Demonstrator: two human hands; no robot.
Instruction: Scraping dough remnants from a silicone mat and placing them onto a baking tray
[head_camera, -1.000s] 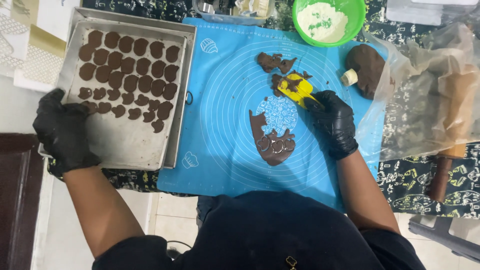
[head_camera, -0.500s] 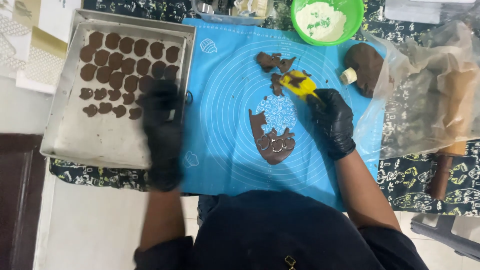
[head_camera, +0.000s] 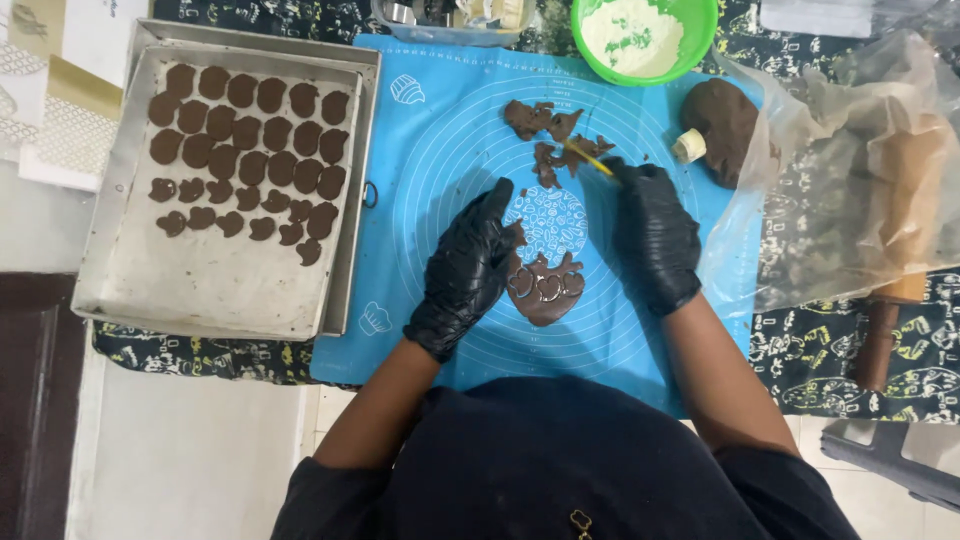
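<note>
Both hands wear black gloves. My left hand (head_camera: 467, 268) rests on the blue silicone mat (head_camera: 430, 150), fingers apart, touching the left edge of a rolled brown dough sheet (head_camera: 545, 288) with cut shapes pressed in it. My right hand (head_camera: 652, 235) grips a small yellow cutter (head_camera: 588, 158), its tip by the dough scraps (head_camera: 545, 125) at the mat's top. A brown dough lump (head_camera: 722, 115) lies at the mat's right edge.
A metal baking tray (head_camera: 215, 285) on the left carries several brown cut cookies (head_camera: 245, 130). A green bowl of flour (head_camera: 645, 35) stands at the top. Crumpled clear plastic (head_camera: 850, 190) and a wooden rolling pin (head_camera: 882, 335) lie on the right.
My left hand left the tray's lower corner, swept right across it, and now rests on the mat beside the dough sheet. My right hand has stayed near the scraps with the cutter.
</note>
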